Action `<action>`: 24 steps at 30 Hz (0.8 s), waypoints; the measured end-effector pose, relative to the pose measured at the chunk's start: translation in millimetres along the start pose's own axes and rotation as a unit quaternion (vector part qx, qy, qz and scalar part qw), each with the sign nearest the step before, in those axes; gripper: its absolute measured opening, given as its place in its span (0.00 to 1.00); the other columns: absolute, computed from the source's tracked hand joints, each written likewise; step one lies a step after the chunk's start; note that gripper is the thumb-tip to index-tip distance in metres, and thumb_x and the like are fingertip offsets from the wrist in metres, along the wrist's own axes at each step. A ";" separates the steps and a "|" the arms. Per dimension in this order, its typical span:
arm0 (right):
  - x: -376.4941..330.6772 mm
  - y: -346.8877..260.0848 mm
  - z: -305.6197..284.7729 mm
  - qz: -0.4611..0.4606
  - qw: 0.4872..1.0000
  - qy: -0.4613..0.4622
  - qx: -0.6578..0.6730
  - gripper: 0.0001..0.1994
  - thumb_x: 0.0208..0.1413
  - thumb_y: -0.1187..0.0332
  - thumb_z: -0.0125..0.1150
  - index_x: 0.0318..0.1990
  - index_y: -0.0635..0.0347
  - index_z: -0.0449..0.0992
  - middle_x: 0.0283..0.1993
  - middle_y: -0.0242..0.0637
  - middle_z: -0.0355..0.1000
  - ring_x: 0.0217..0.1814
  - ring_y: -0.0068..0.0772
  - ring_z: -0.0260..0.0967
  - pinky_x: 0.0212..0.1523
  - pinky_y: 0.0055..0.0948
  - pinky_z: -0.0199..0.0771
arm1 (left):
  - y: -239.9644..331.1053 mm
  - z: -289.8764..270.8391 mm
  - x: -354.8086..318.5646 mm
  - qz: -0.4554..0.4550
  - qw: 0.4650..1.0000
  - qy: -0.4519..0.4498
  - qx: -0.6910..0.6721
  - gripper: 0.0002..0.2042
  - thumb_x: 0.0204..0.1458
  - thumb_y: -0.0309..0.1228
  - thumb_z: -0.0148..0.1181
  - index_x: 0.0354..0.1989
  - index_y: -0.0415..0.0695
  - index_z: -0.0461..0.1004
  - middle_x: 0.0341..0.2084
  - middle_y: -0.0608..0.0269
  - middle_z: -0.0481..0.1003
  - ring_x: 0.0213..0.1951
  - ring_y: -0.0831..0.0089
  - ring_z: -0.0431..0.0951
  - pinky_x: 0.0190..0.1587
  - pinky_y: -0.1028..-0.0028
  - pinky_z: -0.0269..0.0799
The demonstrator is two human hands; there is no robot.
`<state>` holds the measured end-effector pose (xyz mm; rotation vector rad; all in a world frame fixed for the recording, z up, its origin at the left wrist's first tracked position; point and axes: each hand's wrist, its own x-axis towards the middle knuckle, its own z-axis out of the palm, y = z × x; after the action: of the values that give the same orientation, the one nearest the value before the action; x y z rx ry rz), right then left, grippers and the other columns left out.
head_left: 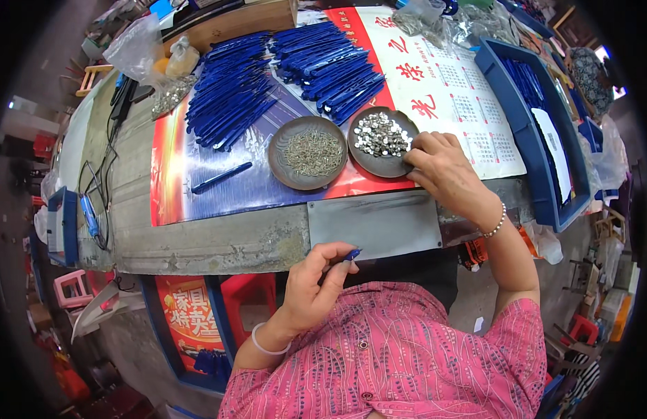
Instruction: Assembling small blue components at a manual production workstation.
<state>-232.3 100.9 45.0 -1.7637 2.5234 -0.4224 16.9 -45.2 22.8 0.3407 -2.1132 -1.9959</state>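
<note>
Close to my chest, below the table's front edge, my left hand (315, 285) pinches a slim blue piece (351, 255) between thumb and fingers. Only its end shows; the rest is hidden by the hand. My right hand (446, 171) reaches to the right rim of a dark round dish (381, 169), fingers bent and close together. Whatever its fingertips hold is hidden. Small shiny silver rounds (383, 134) lie in that dish. Left of it, a second dark dish (276, 164) holds thin metal pins (314, 152). A single slim blue piece (222, 178) lies farther left.
Two heaps of slim blue pieces (229, 91) lie behind the dishes on a printed poster sheet (177, 192). A blue tray (540, 143) stands at the right. Plastic bags (173, 94) and cables (103, 174) are at the left. A grey plate (376, 223) sits at the front edge.
</note>
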 end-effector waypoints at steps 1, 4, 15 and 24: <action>2.0 1.3 -0.6 -0.022 1.000 -0.009 0.004 0.09 0.45 0.72 0.63 0.35 0.60 0.72 0.39 0.39 0.66 0.45 0.40 0.63 0.51 0.36 0.59 | -0.7 -0.6 0.2 -0.024 0.999 -0.002 -0.030 0.10 0.57 0.21 0.50 0.47 0.35 0.68 0.29 0.61 0.76 0.27 0.82 0.73 0.29 0.82 0.68; 6.2 5.6 -0.7 -0.050 0.998 -0.029 0.036 0.08 0.44 0.73 0.62 0.32 0.60 0.70 0.37 0.38 0.66 0.44 0.40 0.63 0.50 0.35 0.59 | -0.2 0.9 1.8 -0.066 0.993 0.003 -0.102 0.10 0.58 0.21 0.49 0.48 0.35 0.67 0.30 0.65 0.75 0.24 0.88 0.67 0.26 0.85 0.63; 25.9 -23.1 -13.3 -0.031 0.968 0.000 0.249 0.06 0.47 0.76 0.61 0.32 0.62 0.70 0.29 0.40 0.67 0.37 0.44 0.66 0.40 0.36 0.65 | -5.6 -1.0 1.5 -0.094 0.979 0.007 -0.179 0.10 0.59 0.23 0.48 0.48 0.35 0.65 0.30 0.60 0.73 0.23 0.85 0.65 0.26 0.86 0.62; 67.6 -44.5 14.1 -0.065 0.959 0.102 0.258 0.07 0.49 0.77 0.58 0.37 0.66 0.72 0.34 0.43 0.70 0.36 0.42 0.67 0.38 0.33 0.67 | 0.8 -4.1 6.2 -0.086 0.970 0.057 -0.220 0.09 0.60 0.23 0.48 0.47 0.36 0.66 0.29 0.60 0.73 0.21 0.85 0.64 0.24 0.86 0.60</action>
<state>-212.9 21.3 50.7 -1.7393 2.1297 -1.1990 12.4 -51.0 23.9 0.5539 -1.5603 -2.4016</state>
